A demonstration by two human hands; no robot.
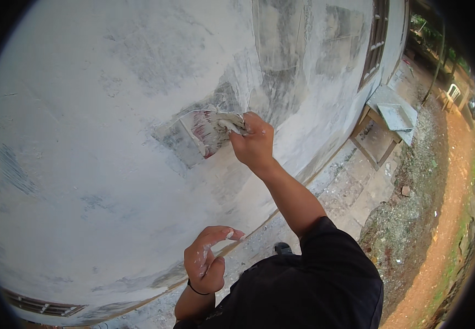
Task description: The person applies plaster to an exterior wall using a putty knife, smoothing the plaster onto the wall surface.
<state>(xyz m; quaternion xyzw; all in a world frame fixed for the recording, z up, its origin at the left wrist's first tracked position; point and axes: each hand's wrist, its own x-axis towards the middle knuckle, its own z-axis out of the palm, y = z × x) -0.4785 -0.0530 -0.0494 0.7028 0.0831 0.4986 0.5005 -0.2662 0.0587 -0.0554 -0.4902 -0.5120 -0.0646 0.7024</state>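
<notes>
My right hand (pixel 256 140) is closed round the handle end of a wide, putty-smeared putty knife (pixel 207 129). The blade lies against the whitish wall (pixel 111 164), over a grey patch, and its face shows reddish streaks and pale paste. A ridge of white paste runs along the blade's far edge from my hand. Lower down, my left hand (pixel 205 260) hangs in front of the wall with nothing visible in it. Its index finger points right, apart from the bent thumb, and white paste dots the fingers. A dark band circles that wrist.
A wooden stand (pixel 374 140) with a board and a shallow grey tray (pixel 396 117) on top is by the wall at right. A barred window (pixel 374 41) is above it. Gravel (pixel 407 219) and a dirt path (pixel 440 230) run along the right, with a pale chair (pixel 453 93) beyond.
</notes>
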